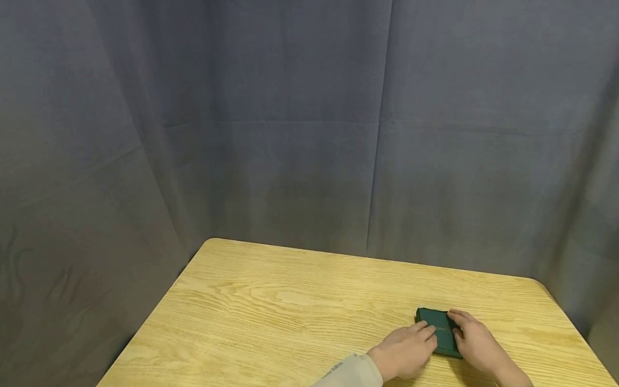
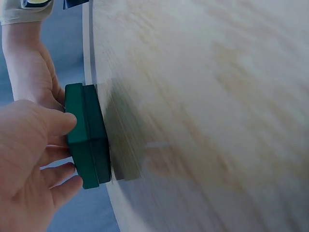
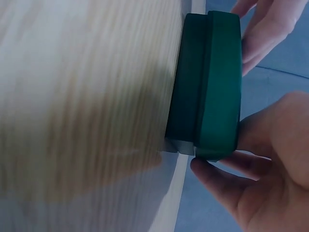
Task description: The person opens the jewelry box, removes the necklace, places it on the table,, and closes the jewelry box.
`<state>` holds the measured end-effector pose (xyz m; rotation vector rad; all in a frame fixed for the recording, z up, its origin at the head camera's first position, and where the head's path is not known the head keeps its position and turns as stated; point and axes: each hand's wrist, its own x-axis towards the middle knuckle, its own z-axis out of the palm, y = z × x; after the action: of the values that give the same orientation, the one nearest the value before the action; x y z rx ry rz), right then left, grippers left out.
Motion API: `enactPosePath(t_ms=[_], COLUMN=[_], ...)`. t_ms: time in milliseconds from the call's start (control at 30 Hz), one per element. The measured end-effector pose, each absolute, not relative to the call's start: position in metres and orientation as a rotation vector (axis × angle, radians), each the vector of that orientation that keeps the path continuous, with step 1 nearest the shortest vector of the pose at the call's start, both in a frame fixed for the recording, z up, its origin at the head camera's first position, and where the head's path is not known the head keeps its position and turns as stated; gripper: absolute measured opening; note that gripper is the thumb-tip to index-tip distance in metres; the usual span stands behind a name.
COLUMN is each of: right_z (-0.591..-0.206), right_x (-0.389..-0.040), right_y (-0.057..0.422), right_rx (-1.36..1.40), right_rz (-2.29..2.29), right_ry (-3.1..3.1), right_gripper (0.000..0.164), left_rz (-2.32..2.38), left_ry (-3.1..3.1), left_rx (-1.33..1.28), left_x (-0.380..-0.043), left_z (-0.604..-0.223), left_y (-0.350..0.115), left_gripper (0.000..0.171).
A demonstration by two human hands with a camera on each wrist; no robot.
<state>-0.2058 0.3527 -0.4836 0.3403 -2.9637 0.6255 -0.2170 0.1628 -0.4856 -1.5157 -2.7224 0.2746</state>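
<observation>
While box [image 1: 444, 336] on tbl [image 1: 271, 312], curtain [image 1: 300, 134] bhd

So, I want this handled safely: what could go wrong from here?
The wider upper part of the dark green, flat rectangular box may be a lid: lifting by it alone might drop the lower part. The left hand and right hand touch the box from opposite sides, so uneven pushing could skew it.

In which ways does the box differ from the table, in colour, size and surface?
Colour: the box is dark green, while the table is pale yellow-brown. Size: the box is small; the table is far larger. Surface: the table shows wood grain across its top, while the box is mostly plain, with a faint mark on top. Both show straight edges.
</observation>
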Motion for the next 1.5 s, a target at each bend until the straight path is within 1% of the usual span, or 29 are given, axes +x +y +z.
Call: enactPosePath(t_ms=[233,567,1100,1500], right_z=[-0.481,-0.481,-0.484,-0.486], right_x=[-0.205,-0.204,-0.201,-0.202], right_y=[0.349,0.346,0.33,0.318], right_rx=[0.338,0.333,0.461,0.513], right_rz=[0.659,0.651,0.563,0.542], right_ry=[-3.001,-3.013,-2.987,-2.936], right_gripper=[0.035,0.034,0.033,0.033], left_rz=[0.329,0.252,0.114,0.089], left_ry=[-2.719,-2.739,-2.802,-2.779], left_rx=[-1.497,-1.494,-1.459,-1.477], left_x=[-0.217,-0.218,-0.223,-0.226], left_z=[-0.487,-0.488,-0.485,-0.487], left_y=[0.166,0.163,0.146,0.129], left_gripper=[0.042,0.04,0.036,0.039])
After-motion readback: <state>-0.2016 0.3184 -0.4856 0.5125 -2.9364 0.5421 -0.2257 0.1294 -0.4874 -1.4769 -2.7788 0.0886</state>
